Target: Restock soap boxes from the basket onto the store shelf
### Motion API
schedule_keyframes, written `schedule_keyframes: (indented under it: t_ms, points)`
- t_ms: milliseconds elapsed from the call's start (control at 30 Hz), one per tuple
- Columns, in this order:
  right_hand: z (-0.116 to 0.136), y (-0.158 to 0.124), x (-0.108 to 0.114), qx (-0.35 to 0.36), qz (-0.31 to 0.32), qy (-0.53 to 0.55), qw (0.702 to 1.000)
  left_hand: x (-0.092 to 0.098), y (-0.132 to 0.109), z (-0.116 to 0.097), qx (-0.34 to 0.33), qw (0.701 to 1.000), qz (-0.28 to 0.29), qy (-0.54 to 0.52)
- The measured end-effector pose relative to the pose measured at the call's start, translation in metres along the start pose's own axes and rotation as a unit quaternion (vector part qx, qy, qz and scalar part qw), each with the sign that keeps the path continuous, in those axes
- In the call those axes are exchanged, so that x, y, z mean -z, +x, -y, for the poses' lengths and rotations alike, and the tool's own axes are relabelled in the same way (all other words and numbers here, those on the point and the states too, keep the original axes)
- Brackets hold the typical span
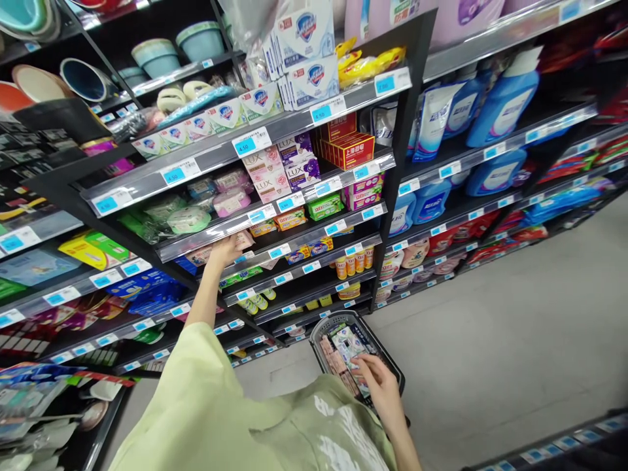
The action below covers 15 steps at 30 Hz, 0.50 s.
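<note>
Fingers [369, 364] of the right hand [386, 391] are loosely bent and slightly apart at the lower centre of the frame, with nothing seen pinched between them. They hang over the dark basket [384, 348], where pink packs [333, 360] and a white printed box [346, 341] lie close together; whether the fingertips touch that box I cannot tell. Its loose contents could shift or tip, I judge, if the hand or the body bumped the rim.

Farther off, left of centre, the left hand [224, 252] reaches to a shelf at the end of a pale green sleeve [201, 360]. A pink box [244, 239] sits right at its fingers, whose tips are hidden, so a firm pinch cannot be confirmed. With the shelf rail [210, 234] close above, a hurried pull could catch the knuckles or the box. A sideways drag might knock the orange box [290, 219] nearby.

Beyond, LUX boxes [267, 173] stand stacked above, and bowls [157, 59] fill the upper left.
</note>
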State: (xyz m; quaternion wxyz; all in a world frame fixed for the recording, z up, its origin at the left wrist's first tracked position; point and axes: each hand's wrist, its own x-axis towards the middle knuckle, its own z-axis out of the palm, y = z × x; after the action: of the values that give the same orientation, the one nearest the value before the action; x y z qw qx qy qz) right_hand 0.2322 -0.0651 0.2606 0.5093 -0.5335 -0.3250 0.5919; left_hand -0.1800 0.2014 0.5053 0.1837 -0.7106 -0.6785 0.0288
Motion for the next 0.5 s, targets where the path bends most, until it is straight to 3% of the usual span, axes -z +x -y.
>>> schedule_keyframes:
  t_ms: [200, 500]
  points:
    - [0.002, -0.001, 0.002, -0.003, 0.004, 0.001, 1.0, -0.02, 0.017, 0.021, -0.003, 0.998, 0.06, 0.0]
    - [0.003, 0.001, -0.003, -0.014, 0.002, 0.01, 1.0, -0.027, 0.019, 0.026, 0.001, 0.998, 0.063, -0.008]
